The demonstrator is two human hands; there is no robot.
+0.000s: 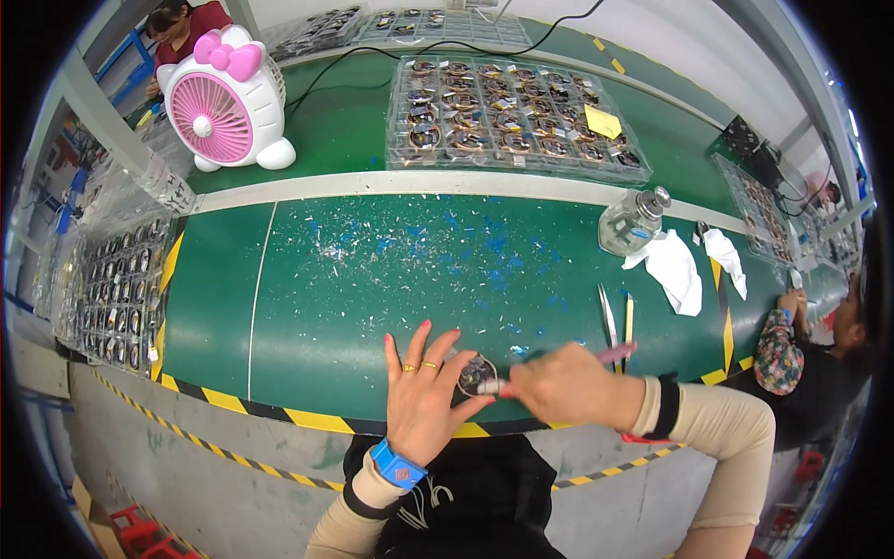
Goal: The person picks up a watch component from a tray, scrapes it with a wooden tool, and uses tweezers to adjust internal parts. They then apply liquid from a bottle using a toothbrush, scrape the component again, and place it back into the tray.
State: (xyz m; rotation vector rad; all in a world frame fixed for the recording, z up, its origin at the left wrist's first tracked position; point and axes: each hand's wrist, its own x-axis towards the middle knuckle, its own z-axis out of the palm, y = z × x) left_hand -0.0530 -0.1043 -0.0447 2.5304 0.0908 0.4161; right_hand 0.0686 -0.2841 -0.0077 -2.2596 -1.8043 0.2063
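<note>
At the near edge of the green bench lies a small round part (477,374), dark in the middle with a pale rim, like a wired electronic piece. My left hand (421,389) rests palm down beside it, thumb and forefinger hugging its left and near sides while the other fingers spread over the bench. Closed in my right hand (566,384) is a slim pink-handled brush (615,353); its whitish tip reaches the part's right side. Motion blurs this hand, and the tip's details are unclear. Metal tweezers (608,315) and a thin yellowish stick (629,319) lie beyond my right hand.
White and blue scraps (410,244) litter the bench. A glass bottle with a metal top (631,222) and white cloths (672,270) are at right. Part trays (512,112) stand behind, more trays (116,293) at left. A pink-and-white fan (219,107) stands back left. People sit left and right.
</note>
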